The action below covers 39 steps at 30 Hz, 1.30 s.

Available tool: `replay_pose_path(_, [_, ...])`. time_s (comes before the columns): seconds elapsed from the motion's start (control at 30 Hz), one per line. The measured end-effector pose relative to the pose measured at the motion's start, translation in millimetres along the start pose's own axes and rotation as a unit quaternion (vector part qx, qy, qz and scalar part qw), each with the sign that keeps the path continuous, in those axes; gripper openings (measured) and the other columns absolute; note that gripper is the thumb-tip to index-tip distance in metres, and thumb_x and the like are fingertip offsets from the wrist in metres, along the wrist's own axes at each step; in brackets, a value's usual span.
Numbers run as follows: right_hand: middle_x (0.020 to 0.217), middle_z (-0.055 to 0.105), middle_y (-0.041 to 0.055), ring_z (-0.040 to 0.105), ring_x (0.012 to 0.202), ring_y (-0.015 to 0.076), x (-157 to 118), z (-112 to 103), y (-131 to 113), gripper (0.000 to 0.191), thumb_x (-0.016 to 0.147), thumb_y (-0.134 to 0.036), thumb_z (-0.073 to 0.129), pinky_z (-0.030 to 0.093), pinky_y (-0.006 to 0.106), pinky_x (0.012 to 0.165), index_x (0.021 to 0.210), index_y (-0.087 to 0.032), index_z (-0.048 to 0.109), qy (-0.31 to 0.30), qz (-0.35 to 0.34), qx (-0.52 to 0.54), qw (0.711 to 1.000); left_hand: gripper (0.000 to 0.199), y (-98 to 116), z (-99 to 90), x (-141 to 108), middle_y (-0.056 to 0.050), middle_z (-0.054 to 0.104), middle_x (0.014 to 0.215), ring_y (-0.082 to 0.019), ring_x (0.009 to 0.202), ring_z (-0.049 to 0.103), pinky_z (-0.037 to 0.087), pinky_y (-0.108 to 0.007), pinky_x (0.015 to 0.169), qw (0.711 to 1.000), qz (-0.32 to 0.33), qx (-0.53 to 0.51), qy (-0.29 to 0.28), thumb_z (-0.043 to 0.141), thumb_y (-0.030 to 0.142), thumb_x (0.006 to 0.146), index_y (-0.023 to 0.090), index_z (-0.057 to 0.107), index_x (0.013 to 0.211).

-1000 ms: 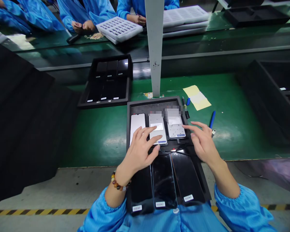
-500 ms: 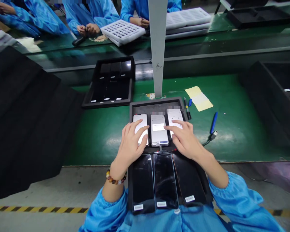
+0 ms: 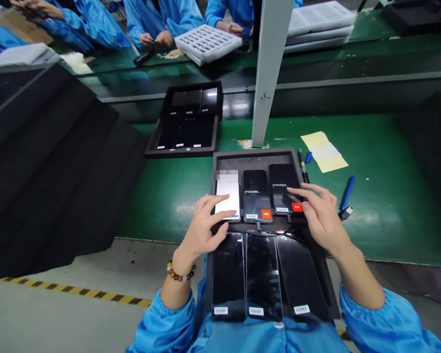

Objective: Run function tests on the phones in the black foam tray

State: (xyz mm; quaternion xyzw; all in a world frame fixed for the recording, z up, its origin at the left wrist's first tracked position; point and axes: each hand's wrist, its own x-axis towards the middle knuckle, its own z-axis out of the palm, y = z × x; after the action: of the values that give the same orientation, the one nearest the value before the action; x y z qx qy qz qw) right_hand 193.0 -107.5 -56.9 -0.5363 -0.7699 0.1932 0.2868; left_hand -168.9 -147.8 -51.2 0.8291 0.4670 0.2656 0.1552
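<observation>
A black foam tray [image 3: 255, 156] lies in front of me with two rows of smartphones. My left hand [image 3: 206, 223] is open, its fingers spread over the lit white screen of the left smartphone [image 3: 226, 189]. Beside it, the middle smartphone [image 3: 257, 184] shows a dark screen with white text and an orange square. My right hand [image 3: 323, 215] is open too, index finger at the right smartphone [image 3: 281, 179], which has a similar dark screen. Nearer my body, three larger smartphones with dark screens, such as the middle one [image 3: 263, 274], lie side by side. A black cable [image 3: 250, 232] crosses between the rows.
Behind the tray stands a grey post [image 3: 270, 73]. Another black tray [image 3: 185, 152] of phones is farther left. A yellow paper [image 3: 325, 152], a blue pen [image 3: 347, 192] and a cable plug [image 3: 346, 213] lie to the right. Stacked black trays [image 3: 51, 176] rise at left; co-workers sit opposite.
The middle and right phone screens have gone from white to dark with text and an orange square. My right hand has drawn back slightly rightward; the view has shifted left.
</observation>
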Motion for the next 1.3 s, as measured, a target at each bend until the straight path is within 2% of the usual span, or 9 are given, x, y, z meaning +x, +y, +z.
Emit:
replay_pose_path(0.23, [0.142,0.069,0.0123,0.056,0.143,0.0345,0,3,7,0.044,0.110,-0.031,0.040,0.041,0.060,0.117,0.143,-0.030,0.069,0.027,0.030,0.007,0.999,0.035,-7,-0.1,8,-0.013,0.060,0.154,-0.032,0.141,0.052,0.043,-0.060,0.122,0.993,-0.086,0.023,0.075,0.049,0.026,0.110,0.024,0.076,0.132])
replay_pose_path(0.4, [0.154,0.067,0.0072,0.042,0.154,0.0353,-2,7,11,0.044,0.111,-0.030,0.041,0.038,0.064,0.124,0.149,-0.032,0.063,0.045,0.018,0.031,0.998,0.036,-8,7.5,18,-0.014,0.051,0.162,-0.033,0.148,0.046,0.043,-0.059,0.125,0.994,-0.089,0.028,0.060,0.052,0.025,0.109,0.023,0.074,0.137])
replay_pose_path(0.6, [0.157,0.064,0.0057,0.042,0.154,0.0340,-10,8,20,0.043,0.113,-0.031,0.039,0.036,0.066,0.127,0.150,-0.031,0.060,0.046,0.031,0.039,0.998,0.038,-7,10.7,25,-0.012,0.045,0.168,-0.034,0.151,0.041,0.039,-0.063,0.127,0.996,-0.083,0.035,0.005,0.050,0.027,0.110,0.026,0.074,0.140])
replay_pose_path(0.73, [0.155,0.065,0.0077,0.045,0.153,0.0338,-17,6,22,0.042,0.113,-0.032,0.040,0.037,0.065,0.128,0.150,-0.030,0.060,0.056,0.040,0.046,0.997,0.041,-11,9.9,20,-0.015,0.045,0.168,-0.035,0.153,0.042,0.038,-0.064,0.127,0.994,-0.107,0.017,0.032,0.049,0.033,0.112,0.024,0.067,0.147])
replay_pose_path(0.93, [0.157,0.062,0.0105,0.055,0.149,0.0318,-31,5,18,0.038,0.112,-0.036,0.049,0.043,0.059,0.126,0.148,-0.030,0.059,0.043,0.044,0.074,0.995,0.040,-17,13.6,4,-0.014,0.049,0.165,-0.030,0.156,0.046,0.040,-0.057,0.130,0.977,-0.188,-0.062,0.077,0.045,0.039,0.116,0.026,0.059,0.151])
replay_pose_path(1.0, [0.151,0.065,0.0118,0.059,0.142,0.0323,-38,5,13,0.034,0.111,-0.037,0.054,0.046,0.057,0.121,0.143,-0.028,0.061,0.050,0.038,0.056,0.996,0.041,-18,16.0,-1,-0.014,0.050,0.164,-0.029,0.156,0.047,0.041,-0.056,0.130,0.973,-0.200,-0.082,0.082,0.046,0.041,0.116,0.026,0.056,0.153])
replay_pose_path(1.13, [0.110,0.073,0.0084,0.065,0.111,0.0317,-52,5,-4,0.014,0.105,-0.040,0.067,0.051,0.052,0.101,0.110,-0.027,0.067,0.083,0.034,-0.017,0.996,0.040,-17,21.7,-10,-0.015,0.056,0.156,-0.028,0.149,0.054,0.047,-0.052,0.124,0.966,-0.209,-0.082,0.130,0.049,0.044,0.115,0.024,0.058,0.148])
replay_pose_path(1.2, [0.102,0.074,0.0066,0.063,0.104,0.0306,-57,7,-11,0.016,0.104,-0.043,0.071,0.049,0.050,0.096,0.103,-0.027,0.067,0.078,0.037,-0.045,0.995,0.036,-18,25.4,-15,-0.014,0.063,0.142,-0.027,0.135,0.061,0.053,-0.047,0.115,0.958,-0.221,-0.074,0.169,0.050,0.046,0.114,0.022,0.063,0.137])
replay_pose_path(1.3, [0.103,0.076,0.0067,0.061,0.105,0.0314,-59,13,-20,0.022,0.104,-0.048,0.072,0.046,0.049,0.093,0.105,-0.026,0.069,0.067,0.048,-0.086,0.993,0.032,-20,32.2,-20,-0.008,0.067,0.112,-0.022,0.105,0.067,0.057,-0.037,0.094,0.938,-0.262,-0.072,0.216,0.051,0.049,0.114,0.020,0.066,0.114])
